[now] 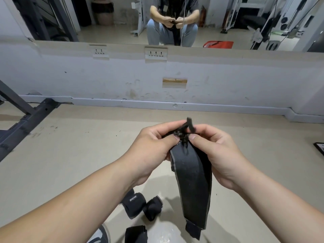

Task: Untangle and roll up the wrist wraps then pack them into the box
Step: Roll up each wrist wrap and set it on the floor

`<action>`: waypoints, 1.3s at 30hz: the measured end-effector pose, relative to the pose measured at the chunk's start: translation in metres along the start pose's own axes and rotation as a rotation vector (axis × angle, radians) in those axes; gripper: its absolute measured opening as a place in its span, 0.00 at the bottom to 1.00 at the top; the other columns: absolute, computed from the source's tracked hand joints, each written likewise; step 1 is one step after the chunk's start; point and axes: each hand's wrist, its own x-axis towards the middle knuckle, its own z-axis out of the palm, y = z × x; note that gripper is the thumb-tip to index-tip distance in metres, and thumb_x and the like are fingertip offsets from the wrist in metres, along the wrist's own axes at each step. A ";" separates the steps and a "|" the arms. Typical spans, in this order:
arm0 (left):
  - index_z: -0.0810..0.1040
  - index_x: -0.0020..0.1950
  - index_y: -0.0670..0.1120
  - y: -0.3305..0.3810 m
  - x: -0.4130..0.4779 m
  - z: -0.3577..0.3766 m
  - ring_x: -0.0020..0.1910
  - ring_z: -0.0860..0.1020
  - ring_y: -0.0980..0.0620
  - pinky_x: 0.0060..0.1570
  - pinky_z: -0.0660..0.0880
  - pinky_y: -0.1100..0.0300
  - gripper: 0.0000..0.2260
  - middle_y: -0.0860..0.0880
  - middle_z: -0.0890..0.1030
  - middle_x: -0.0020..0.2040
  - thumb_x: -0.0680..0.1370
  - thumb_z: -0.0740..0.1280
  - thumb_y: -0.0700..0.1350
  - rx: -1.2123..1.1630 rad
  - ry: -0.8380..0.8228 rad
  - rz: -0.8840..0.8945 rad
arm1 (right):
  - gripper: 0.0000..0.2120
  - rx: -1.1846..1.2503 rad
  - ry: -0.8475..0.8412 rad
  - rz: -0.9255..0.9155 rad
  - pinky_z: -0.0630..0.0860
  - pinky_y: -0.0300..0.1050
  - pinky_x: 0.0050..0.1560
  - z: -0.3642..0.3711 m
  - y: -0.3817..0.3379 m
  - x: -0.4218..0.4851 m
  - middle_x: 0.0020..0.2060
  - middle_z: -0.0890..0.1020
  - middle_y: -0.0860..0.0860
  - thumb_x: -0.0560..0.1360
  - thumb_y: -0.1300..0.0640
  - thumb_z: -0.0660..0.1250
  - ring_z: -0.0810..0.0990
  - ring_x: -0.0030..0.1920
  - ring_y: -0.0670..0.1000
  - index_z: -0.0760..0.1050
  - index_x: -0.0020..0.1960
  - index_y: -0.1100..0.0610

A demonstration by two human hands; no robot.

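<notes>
Rack foot [26, 120] far left on floor. Two rolled wraps [134, 201] on floor under left forearm, touching each other; another dark wrap [135, 234] at bottom edge. Left hand [154, 146] pinches knot [183, 135] of thin cord at top of long wrap [191, 181], which hangs between hands. Right hand [215, 151] pinches same knot from other side. Risk: tugging hands apart likely tightens knot; cord thin, may slip from fingertips and drop wrap. Dark flat thing [319, 149] at right edge, maybe box, cannot tell.
</notes>
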 end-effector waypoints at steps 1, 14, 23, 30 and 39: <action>0.89 0.57 0.53 0.000 0.000 0.001 0.49 0.83 0.46 0.51 0.77 0.49 0.19 0.46 0.89 0.52 0.83 0.64 0.33 0.016 0.027 0.008 | 0.10 0.031 0.002 0.017 0.84 0.48 0.43 -0.001 0.000 0.001 0.44 0.85 0.58 0.81 0.68 0.66 0.85 0.42 0.56 0.83 0.52 0.56; 0.88 0.56 0.53 -0.002 -0.004 0.010 0.53 0.87 0.51 0.53 0.83 0.53 0.09 0.57 0.89 0.52 0.83 0.70 0.41 0.167 0.017 0.122 | 0.10 0.089 0.132 0.042 0.84 0.43 0.45 -0.005 0.000 0.003 0.46 0.89 0.56 0.78 0.70 0.70 0.88 0.45 0.53 0.84 0.56 0.61; 0.80 0.65 0.54 -0.003 -0.001 0.006 0.44 0.86 0.49 0.46 0.84 0.48 0.14 0.54 0.88 0.45 0.80 0.74 0.44 0.359 0.109 0.192 | 0.16 0.057 0.025 -0.015 0.82 0.40 0.42 -0.002 -0.002 -0.002 0.46 0.86 0.54 0.74 0.71 0.73 0.87 0.42 0.51 0.81 0.61 0.60; 0.84 0.51 0.57 -0.007 0.000 0.005 0.39 0.81 0.38 0.40 0.81 0.49 0.12 0.46 0.86 0.43 0.79 0.72 0.38 0.404 0.185 0.299 | 0.11 -0.033 -0.188 0.135 0.82 0.59 0.56 0.001 0.003 -0.003 0.52 0.86 0.65 0.83 0.62 0.66 0.87 0.50 0.64 0.80 0.64 0.53; 0.84 0.40 0.48 -0.004 -0.005 0.011 0.38 0.81 0.50 0.41 0.76 0.57 0.19 0.46 0.88 0.41 0.75 0.65 0.25 0.169 0.140 0.211 | 0.13 0.058 -0.122 0.086 0.84 0.51 0.56 0.002 0.002 -0.003 0.57 0.87 0.59 0.81 0.55 0.68 0.87 0.55 0.58 0.83 0.63 0.59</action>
